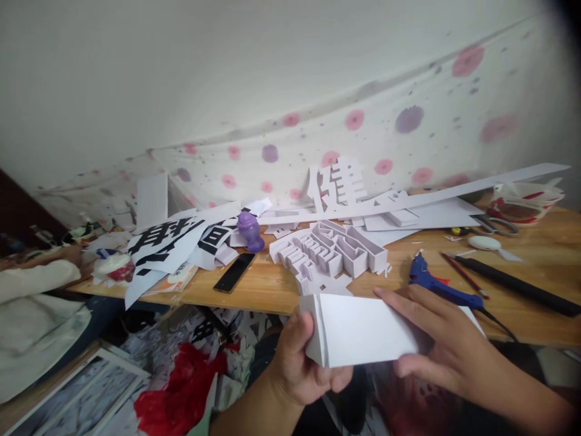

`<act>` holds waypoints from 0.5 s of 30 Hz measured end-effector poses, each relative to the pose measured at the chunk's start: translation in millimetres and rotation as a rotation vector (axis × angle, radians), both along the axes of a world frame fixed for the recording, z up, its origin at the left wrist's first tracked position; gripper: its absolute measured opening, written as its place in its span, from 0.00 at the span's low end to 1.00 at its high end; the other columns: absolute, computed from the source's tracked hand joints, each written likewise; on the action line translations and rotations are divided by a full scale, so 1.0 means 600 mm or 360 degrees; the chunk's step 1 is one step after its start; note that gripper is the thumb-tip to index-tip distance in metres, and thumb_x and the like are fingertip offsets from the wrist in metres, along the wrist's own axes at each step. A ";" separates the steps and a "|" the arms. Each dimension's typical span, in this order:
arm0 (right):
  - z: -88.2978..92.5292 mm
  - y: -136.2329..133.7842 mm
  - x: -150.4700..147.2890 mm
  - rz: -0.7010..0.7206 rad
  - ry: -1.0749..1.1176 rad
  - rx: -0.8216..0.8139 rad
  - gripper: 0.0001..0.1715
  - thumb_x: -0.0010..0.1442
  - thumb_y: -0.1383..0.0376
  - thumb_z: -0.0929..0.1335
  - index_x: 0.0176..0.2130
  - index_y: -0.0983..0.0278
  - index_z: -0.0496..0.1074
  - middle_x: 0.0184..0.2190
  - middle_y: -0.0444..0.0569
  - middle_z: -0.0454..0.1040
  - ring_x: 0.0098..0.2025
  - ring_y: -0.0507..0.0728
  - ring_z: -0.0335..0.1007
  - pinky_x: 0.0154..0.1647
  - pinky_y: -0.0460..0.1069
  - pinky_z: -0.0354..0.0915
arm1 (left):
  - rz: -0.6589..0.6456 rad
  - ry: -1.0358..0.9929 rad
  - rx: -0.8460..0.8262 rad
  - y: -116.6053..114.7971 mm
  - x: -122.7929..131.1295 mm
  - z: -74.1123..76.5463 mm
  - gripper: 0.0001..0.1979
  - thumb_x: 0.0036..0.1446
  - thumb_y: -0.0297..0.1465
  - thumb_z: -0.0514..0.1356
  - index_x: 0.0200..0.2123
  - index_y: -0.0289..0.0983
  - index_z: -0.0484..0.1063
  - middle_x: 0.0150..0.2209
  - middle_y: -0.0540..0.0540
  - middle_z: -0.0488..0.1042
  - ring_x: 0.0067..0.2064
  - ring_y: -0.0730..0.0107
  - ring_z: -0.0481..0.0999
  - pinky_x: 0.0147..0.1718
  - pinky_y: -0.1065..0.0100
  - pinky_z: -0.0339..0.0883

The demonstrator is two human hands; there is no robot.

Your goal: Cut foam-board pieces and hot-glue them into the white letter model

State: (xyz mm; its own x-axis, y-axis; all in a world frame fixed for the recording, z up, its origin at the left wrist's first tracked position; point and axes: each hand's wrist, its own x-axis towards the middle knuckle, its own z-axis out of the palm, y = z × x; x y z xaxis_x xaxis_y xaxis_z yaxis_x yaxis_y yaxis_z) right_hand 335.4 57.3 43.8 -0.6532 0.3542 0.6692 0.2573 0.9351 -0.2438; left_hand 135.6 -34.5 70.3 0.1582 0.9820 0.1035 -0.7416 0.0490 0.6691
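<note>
A white foam-board piece [363, 330] is held before me, just off the table's front edge. Its left end shows layered edges, like strips stacked or folded together. My left hand [302, 357] is closed around that end, thumb on the near side and fingers beneath. My right hand [436, 333] grips the right part, fingers along the top and thumb at the lower edge. Beyond it, a white hollow character with raised walls [336, 248] lies on the table. To the right of that is a blue glue gun [429, 281] with its cord.
A cut-out white character [336, 184] leans by the wall above a long white strip [408, 201]. On the wooden table [254, 290] lie a black phone [235, 272], a purple bottle [250, 232], printed sheets [170, 248], scissors [494, 226], a red pencil [465, 275] and a black rod [517, 284].
</note>
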 end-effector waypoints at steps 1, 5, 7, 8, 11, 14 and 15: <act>-0.004 0.000 -0.001 -0.0043 0.0017 0.0008 0.38 0.60 0.45 0.63 0.62 0.59 0.54 0.40 0.53 0.67 0.38 0.58 0.67 0.33 0.49 0.66 | 0.0073 -0.0030 -0.0034 0.002 -0.002 0.002 0.20 0.47 0.46 0.65 0.22 0.34 0.73 0.06 0.59 0.49 0.10 0.85 0.46 0.11 0.79 0.50; -0.013 0.009 -0.001 -0.0420 0.0064 0.0069 0.38 0.59 0.46 0.66 0.60 0.64 0.58 0.43 0.56 0.66 0.42 0.60 0.67 0.39 0.52 0.66 | 0.0559 -0.0077 -0.0101 0.018 -0.014 0.011 0.18 0.48 0.39 0.67 0.18 0.34 0.65 0.10 0.58 0.55 0.13 0.86 0.46 0.14 0.81 0.49; -0.010 0.030 0.006 -0.0615 0.0014 0.0078 0.38 0.58 0.46 0.66 0.59 0.65 0.60 0.42 0.56 0.67 0.41 0.60 0.67 0.39 0.52 0.66 | 0.0747 0.0010 -0.0104 0.026 -0.018 0.012 0.19 0.48 0.37 0.67 0.18 0.34 0.62 0.12 0.57 0.58 0.14 0.86 0.49 0.14 0.80 0.49; -0.006 0.046 0.012 -0.0719 -0.0058 0.0066 0.38 0.58 0.46 0.66 0.59 0.65 0.60 0.42 0.55 0.67 0.41 0.61 0.67 0.38 0.53 0.66 | 0.0812 0.0079 -0.0128 0.030 -0.020 0.010 0.20 0.49 0.37 0.66 0.18 0.34 0.61 0.12 0.56 0.58 0.14 0.85 0.50 0.14 0.80 0.50; 0.015 0.119 0.028 -0.1065 -0.0377 -0.0045 0.39 0.56 0.49 0.68 0.61 0.64 0.59 0.44 0.57 0.68 0.42 0.64 0.68 0.40 0.56 0.65 | 0.0932 0.0332 -0.0253 0.038 -0.022 -0.003 0.19 0.50 0.38 0.65 0.19 0.35 0.60 0.12 0.55 0.60 0.14 0.83 0.54 0.15 0.78 0.53; 0.054 0.214 0.027 -0.1046 -0.0515 -0.0127 0.32 0.52 0.58 0.72 0.55 0.66 0.67 0.42 0.59 0.71 0.42 0.66 0.68 0.42 0.56 0.64 | 0.0871 0.0511 -0.0348 0.044 -0.018 -0.017 0.15 0.49 0.39 0.65 0.25 0.34 0.65 0.15 0.53 0.67 0.16 0.81 0.58 0.16 0.75 0.57; 0.072 0.245 0.022 -0.1044 -0.0513 -0.0147 0.32 0.51 0.60 0.72 0.54 0.66 0.68 0.42 0.59 0.71 0.44 0.67 0.67 0.44 0.58 0.62 | 0.0835 0.0532 -0.0358 0.045 -0.015 -0.020 0.15 0.49 0.39 0.65 0.29 0.34 0.68 0.18 0.52 0.69 0.16 0.80 0.60 0.17 0.75 0.59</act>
